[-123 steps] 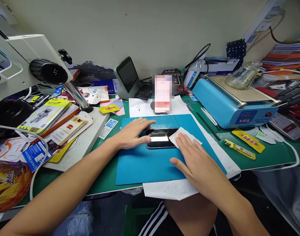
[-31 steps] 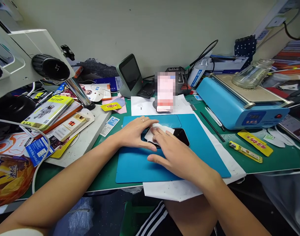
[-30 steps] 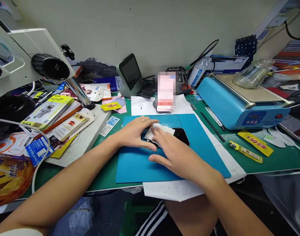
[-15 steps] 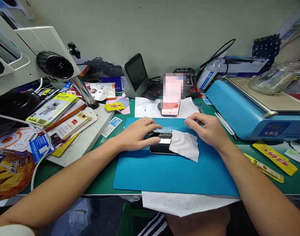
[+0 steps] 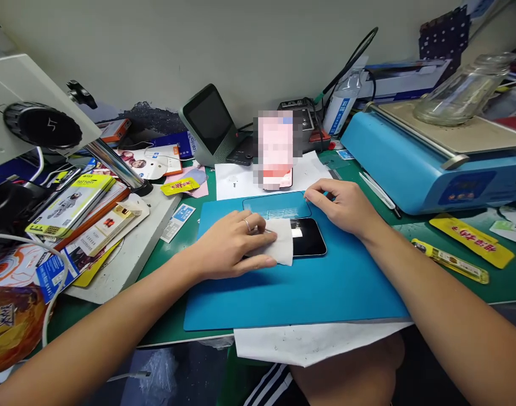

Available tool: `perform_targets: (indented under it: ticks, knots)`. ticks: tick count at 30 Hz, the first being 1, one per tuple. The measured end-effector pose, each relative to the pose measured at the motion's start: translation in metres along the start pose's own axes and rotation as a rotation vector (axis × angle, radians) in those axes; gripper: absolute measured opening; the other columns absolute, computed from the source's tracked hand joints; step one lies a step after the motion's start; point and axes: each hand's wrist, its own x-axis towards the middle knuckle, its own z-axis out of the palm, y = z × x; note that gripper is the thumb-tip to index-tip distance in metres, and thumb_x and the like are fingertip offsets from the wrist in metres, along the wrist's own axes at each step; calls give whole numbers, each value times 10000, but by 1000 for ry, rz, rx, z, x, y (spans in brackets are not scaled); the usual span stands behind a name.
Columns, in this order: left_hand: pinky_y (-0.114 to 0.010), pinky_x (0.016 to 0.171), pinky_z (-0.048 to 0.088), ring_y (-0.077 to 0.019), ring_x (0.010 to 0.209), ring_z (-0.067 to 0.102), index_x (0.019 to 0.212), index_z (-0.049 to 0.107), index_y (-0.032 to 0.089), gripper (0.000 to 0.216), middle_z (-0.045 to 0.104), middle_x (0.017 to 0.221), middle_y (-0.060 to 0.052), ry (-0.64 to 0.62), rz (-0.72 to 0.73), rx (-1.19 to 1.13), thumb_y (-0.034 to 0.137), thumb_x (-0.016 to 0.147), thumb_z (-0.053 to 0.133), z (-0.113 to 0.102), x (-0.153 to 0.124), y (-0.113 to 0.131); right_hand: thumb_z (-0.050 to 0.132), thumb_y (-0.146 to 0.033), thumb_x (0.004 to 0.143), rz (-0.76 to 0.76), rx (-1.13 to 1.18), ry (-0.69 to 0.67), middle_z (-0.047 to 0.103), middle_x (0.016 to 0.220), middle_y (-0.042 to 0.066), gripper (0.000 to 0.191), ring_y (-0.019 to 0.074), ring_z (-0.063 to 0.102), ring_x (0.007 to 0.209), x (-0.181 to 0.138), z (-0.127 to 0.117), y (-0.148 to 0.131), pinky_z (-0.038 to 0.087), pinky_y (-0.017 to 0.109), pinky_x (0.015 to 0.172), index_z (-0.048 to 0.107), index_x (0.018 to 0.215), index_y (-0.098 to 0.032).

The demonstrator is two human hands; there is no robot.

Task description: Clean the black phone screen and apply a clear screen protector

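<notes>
On a blue mat [image 5: 241,304] lies a black smartphone [image 5: 312,239], its right part bare with a bright reflection. A white wiping cloth [image 5: 285,245] covers the phone's left part. Over that cloth lies my left hand [image 5: 230,245], thumb and fingers pressing it down, with a ring on one finger. Behind the phone is a clear, dark-edged screen protector [image 5: 270,207]. The thumb and forefinger of my right hand [image 5: 342,206] are pinched together at the protector's right edge.
At the back, a lit phone [image 5: 278,179] stands before a small display [image 5: 210,118]. A blue heating machine [image 5: 393,152] with a glass jar [image 5: 461,96] sits at right, near tweezers [image 5: 380,192] and a yellow cutter [image 5: 450,261]. Boxes and a microscope stand [image 5: 126,166] fill the left.
The white cloth has moved from the phone's right part to its left, now under my left hand. My right hand keeps its pinch near the protector. The view has shifted slightly.
</notes>
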Motion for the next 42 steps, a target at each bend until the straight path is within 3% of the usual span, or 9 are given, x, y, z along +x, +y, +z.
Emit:
perform_targets:
  ticks: [3,6,11,13,19,27,36,42]
  knots:
    - [-422,908,505,-270,1029,634,1205,719,195,546,658,1236,-135,35,-76,39,584,1030,378,1,-2,1,565,-387,906,18,2,17,757,824,50,255,226,660,773,1,-1,2,458,336,677,697,770,-216]
    - [-474,1089,443,-323,1290,562,1316,651,161,575,596,1433,-143,22,-99,43,581,1032,380,4,-2,3,563,-388,910,22,2,27,761,830,50,264,223,663,775,2,-2,4,456,334,694,702,769,-213]
    - [-470,1294,172,-288,1549,265,1578,333,134,786,316,1649,-120,-185,126,-57,654,994,415,6,0,13,562,-400,917,3,14,23,761,819,42,275,213,660,769,2,-1,7,453,320,673,703,768,-216]
    - [-472,1303,133,-276,1557,242,1596,293,158,805,287,1659,-104,-210,132,-74,669,986,414,7,1,15,564,-401,916,5,24,26,763,820,40,275,211,660,767,2,-1,9,453,317,663,705,770,-216]
    - [-519,1288,164,-297,1556,230,1600,276,140,798,245,1664,-134,-180,-68,13,668,1006,344,9,1,13,558,-382,911,8,49,18,761,814,36,262,207,666,790,2,-1,10,455,310,680,708,775,-215]
    - [-500,1298,135,-296,1568,176,1622,201,145,916,177,1681,-129,-238,37,-44,736,951,401,10,12,25,539,-390,916,-17,27,18,748,807,37,292,191,631,751,2,0,11,424,309,672,708,775,-197]
    - [-510,1296,116,-308,1567,176,1597,260,105,962,212,1669,-172,-232,18,-33,787,926,362,18,60,44,528,-401,922,-39,58,20,713,747,20,317,173,602,721,0,0,13,412,297,686,671,731,-193]
    - [-503,1293,141,-292,1568,181,1619,217,166,897,180,1678,-117,-242,-11,-68,745,953,377,10,28,52,524,-409,925,-53,67,36,681,719,16,329,167,571,691,-2,1,13,397,298,671,646,704,-198]
